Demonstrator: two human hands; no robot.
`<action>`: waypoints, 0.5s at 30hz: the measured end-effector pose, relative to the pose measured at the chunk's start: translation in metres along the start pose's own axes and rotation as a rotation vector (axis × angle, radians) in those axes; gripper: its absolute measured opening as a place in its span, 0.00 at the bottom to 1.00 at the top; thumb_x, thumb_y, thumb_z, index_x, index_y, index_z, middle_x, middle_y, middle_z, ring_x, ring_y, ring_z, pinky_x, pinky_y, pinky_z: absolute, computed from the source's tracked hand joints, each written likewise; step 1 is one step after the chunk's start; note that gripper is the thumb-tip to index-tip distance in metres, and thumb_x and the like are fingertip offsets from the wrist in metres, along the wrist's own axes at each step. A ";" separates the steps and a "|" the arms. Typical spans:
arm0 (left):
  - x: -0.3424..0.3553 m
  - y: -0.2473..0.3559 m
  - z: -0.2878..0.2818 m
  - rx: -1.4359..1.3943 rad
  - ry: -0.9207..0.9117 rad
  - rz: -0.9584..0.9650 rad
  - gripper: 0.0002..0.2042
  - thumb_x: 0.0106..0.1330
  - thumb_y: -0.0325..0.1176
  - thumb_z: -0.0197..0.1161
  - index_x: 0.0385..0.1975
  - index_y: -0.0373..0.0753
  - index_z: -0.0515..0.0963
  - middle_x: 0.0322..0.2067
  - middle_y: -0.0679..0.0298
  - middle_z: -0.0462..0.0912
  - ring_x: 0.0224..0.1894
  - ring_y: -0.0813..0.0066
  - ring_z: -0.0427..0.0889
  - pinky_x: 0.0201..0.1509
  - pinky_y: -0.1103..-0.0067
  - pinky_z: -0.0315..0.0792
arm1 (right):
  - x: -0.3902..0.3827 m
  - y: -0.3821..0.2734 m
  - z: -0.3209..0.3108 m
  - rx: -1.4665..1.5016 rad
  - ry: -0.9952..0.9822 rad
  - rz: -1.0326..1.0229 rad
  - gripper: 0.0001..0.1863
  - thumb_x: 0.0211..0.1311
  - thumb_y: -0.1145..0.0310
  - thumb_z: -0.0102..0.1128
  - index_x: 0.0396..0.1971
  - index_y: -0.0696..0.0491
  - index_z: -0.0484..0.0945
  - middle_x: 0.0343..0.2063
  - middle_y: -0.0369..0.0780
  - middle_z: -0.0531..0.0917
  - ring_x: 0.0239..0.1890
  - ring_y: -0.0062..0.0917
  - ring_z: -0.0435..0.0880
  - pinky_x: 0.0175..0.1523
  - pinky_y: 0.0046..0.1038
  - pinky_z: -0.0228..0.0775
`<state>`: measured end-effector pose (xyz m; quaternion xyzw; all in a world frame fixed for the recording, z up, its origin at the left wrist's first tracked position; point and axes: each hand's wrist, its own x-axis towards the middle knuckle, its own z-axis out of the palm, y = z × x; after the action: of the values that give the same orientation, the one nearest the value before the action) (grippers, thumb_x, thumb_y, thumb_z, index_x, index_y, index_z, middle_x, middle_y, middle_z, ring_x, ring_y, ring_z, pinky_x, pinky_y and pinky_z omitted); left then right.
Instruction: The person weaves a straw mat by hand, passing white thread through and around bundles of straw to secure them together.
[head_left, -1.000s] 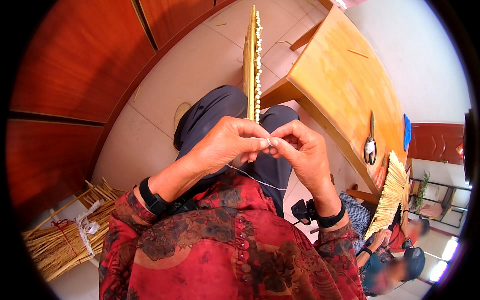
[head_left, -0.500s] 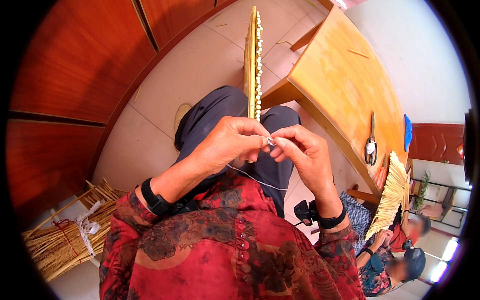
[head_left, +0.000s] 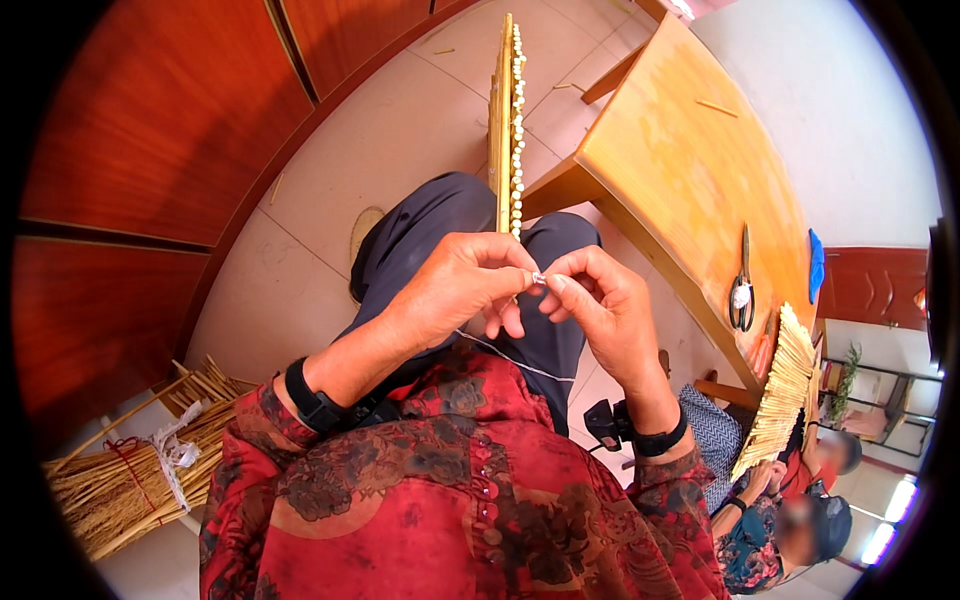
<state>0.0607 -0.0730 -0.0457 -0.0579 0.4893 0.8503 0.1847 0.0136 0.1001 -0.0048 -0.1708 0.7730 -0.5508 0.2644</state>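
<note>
Above my lap, my left hand (head_left: 455, 290) and my right hand (head_left: 600, 300) meet fingertip to fingertip, each pinching a small loop or knot of white string (head_left: 539, 278). A thin length of the string (head_left: 520, 367) trails below my hands across the dark trousers. Just behind my fingers a long, narrow edge of joined straw stalks (head_left: 503, 130), with a row of pale round ends, stands out from between my knees. Whether my fingers touch it is unclear.
A wooden table (head_left: 680, 120) at right carries black scissors (head_left: 742, 290) and a blue cloth (head_left: 815, 265). At lower right, co-workers (head_left: 785, 530) handle a straw fan-like piece (head_left: 770, 400). Straw bundles (head_left: 130, 490) lie at lower left beside red wooden panels (head_left: 150, 120); scraps dot the tiled floor.
My fingertips have shifted slightly on the string; the loop looks smaller than half a second ago. The lower fingers of my left hand have loosened and hang a little lower.
</note>
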 end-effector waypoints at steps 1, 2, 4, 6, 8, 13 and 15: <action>-0.001 0.000 0.001 -0.020 0.001 0.003 0.05 0.61 0.27 0.53 0.29 0.33 0.74 0.23 0.62 0.78 0.18 0.78 0.78 0.16 0.87 0.69 | 0.000 0.001 0.000 0.000 -0.001 -0.002 0.03 0.57 0.75 0.53 0.29 0.59 0.72 0.25 0.35 0.76 0.26 0.15 0.76 0.29 0.16 0.69; -0.002 0.000 0.002 -0.040 0.002 0.006 0.05 0.61 0.27 0.53 0.29 0.32 0.74 0.23 0.61 0.78 0.18 0.76 0.79 0.17 0.86 0.71 | 0.000 0.003 0.000 0.033 -0.014 0.015 0.04 0.58 0.74 0.52 0.30 0.58 0.72 0.25 0.35 0.76 0.26 0.15 0.76 0.29 0.16 0.69; -0.001 0.000 0.003 -0.053 0.007 0.007 0.05 0.61 0.27 0.53 0.30 0.32 0.73 0.23 0.60 0.78 0.19 0.75 0.80 0.18 0.85 0.73 | 0.001 0.006 -0.001 0.065 -0.026 0.034 0.04 0.59 0.73 0.51 0.30 0.58 0.72 0.25 0.35 0.76 0.26 0.14 0.76 0.29 0.16 0.69; -0.001 0.000 0.002 -0.067 0.011 0.006 0.05 0.62 0.27 0.53 0.30 0.32 0.73 0.23 0.59 0.78 0.20 0.74 0.80 0.19 0.83 0.75 | 0.001 0.009 -0.002 0.101 -0.021 0.045 0.05 0.59 0.71 0.51 0.29 0.57 0.72 0.25 0.35 0.77 0.26 0.14 0.76 0.30 0.16 0.69; 0.000 -0.001 0.001 -0.052 0.010 0.001 0.06 0.62 0.27 0.52 0.31 0.31 0.73 0.24 0.58 0.78 0.20 0.71 0.80 0.20 0.81 0.76 | 0.002 0.010 -0.003 0.111 -0.022 0.042 0.05 0.60 0.71 0.51 0.29 0.57 0.72 0.25 0.35 0.77 0.26 0.14 0.76 0.30 0.16 0.69; 0.000 -0.002 0.001 -0.043 0.007 0.013 0.06 0.62 0.27 0.52 0.31 0.31 0.72 0.25 0.58 0.77 0.24 0.69 0.81 0.25 0.80 0.78 | 0.004 0.010 -0.002 0.178 -0.010 0.032 0.06 0.60 0.70 0.51 0.30 0.58 0.73 0.25 0.35 0.77 0.26 0.14 0.76 0.29 0.16 0.69; 0.000 -0.003 0.001 -0.048 -0.002 0.020 0.06 0.62 0.27 0.51 0.31 0.31 0.72 0.26 0.58 0.77 0.26 0.69 0.81 0.27 0.79 0.78 | 0.003 0.011 -0.001 0.221 0.012 0.036 0.07 0.60 0.70 0.52 0.31 0.58 0.73 0.24 0.35 0.77 0.25 0.14 0.75 0.29 0.16 0.70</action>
<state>0.0622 -0.0705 -0.0479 -0.0567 0.4691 0.8637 0.1754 0.0107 0.1032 -0.0160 -0.1233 0.7121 -0.6289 0.2866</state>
